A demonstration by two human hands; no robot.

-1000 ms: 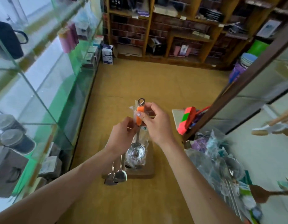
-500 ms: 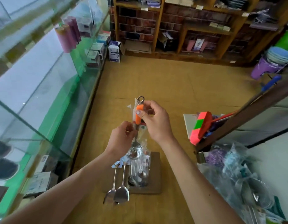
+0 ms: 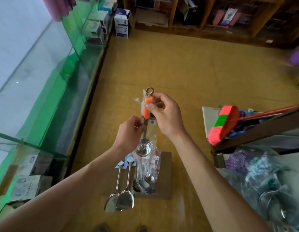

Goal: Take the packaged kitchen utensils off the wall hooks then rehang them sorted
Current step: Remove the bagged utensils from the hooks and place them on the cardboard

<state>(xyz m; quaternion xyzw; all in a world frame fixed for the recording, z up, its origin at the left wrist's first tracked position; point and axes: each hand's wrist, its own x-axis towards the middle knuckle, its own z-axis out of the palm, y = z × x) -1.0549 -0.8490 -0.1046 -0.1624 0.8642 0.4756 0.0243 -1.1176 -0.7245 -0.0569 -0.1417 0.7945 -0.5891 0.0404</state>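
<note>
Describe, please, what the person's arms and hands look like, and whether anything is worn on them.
The left hand and right hand are bare: no gloves, rings, watch or bracelet show. The left forearm and right forearm are bare too, with no sleeve in view down to the picture's edge.

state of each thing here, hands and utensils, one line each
ladle, in clear sleeve, upright, bowl down, off any hook
right hand, pinching the ladle's orange handle
left hand, curled, pinching the ladle's sleeve edge
spatulas, hanging blade down below the left hand
broom, lying on its side, unheld
</note>
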